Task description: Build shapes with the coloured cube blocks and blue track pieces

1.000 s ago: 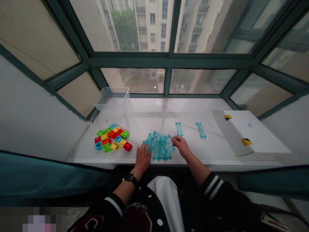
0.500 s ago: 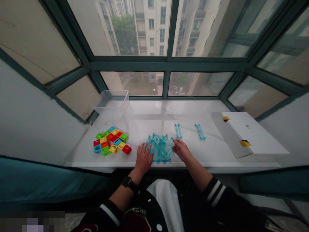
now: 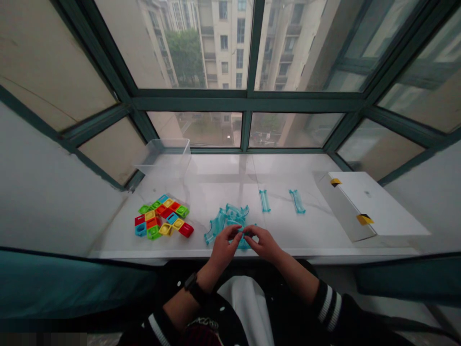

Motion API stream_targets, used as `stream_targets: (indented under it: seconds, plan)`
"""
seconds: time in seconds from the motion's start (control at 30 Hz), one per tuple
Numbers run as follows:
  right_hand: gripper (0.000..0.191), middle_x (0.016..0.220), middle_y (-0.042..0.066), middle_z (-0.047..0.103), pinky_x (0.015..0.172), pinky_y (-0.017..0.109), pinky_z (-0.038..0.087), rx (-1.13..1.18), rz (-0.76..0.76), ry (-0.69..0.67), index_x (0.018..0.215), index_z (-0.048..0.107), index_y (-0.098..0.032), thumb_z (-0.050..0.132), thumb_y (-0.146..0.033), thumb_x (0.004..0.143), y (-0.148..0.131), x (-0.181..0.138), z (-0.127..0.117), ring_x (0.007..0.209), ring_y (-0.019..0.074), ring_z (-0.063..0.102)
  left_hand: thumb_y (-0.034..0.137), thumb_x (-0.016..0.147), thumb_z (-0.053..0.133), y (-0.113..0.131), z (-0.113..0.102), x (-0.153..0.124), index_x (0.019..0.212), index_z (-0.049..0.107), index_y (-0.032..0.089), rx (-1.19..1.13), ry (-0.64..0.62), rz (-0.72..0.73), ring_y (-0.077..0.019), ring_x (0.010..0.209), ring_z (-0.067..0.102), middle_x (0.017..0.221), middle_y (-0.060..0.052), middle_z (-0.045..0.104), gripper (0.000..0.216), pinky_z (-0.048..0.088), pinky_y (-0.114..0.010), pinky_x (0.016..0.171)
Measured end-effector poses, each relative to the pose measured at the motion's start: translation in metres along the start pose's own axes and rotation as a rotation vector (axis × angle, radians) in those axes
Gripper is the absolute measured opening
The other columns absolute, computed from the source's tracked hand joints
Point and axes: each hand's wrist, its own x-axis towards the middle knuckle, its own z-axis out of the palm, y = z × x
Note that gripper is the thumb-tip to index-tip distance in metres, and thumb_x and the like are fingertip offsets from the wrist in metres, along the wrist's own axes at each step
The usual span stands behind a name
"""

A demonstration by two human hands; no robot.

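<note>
My left hand [image 3: 225, 246] and my right hand [image 3: 265, 244] meet just above the near edge of the white ledge. The fingertips of both pinch a translucent blue plastic piece [image 3: 243, 231], mostly covered by the fingers. Directly behind and below them lies a pile of translucent blue track-like pieces [image 3: 217, 225], some curved, partly hidden by the hands. Beyond the pile to the right, two straight blue pieces lie apart: one nearer the pile [image 3: 264, 201], the other farther right [image 3: 297, 202].
Left of the pile lies a flat cluster of red, yellow, green and blue blocks [image 3: 163, 215]. A clear plastic bin [image 3: 162, 156] stands at the back left. At the right sits a white box [image 3: 370, 206] with yellow-black tabs. Windows [image 3: 248, 103] border the ledge [image 3: 230, 170].
My hands have come together from either side of the pile and now pinch a blue piece between them. Some pile pieces have shifted left. The view has tilted up slightly.
</note>
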Motion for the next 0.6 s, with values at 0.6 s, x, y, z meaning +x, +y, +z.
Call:
stream_targets:
  seconds: [0.6]
  plan:
    - [0.017,0.1,0.006,0.069,0.087,0.035,0.056,-0.146,-0.05,0.222,0.11,0.076,-0.026,0.065,-0.025,0.098,0.029,0.001,-0.024,0.093,0.0209,0.067,0.027,0.098,0.059,0.003,0.025,0.025,0.145,0.057,0.027,0.148,-0.119,0.159,-0.0208,0.109,0.067,0.133,-0.01,0.061,0.047,0.058,-0.043,0.101]
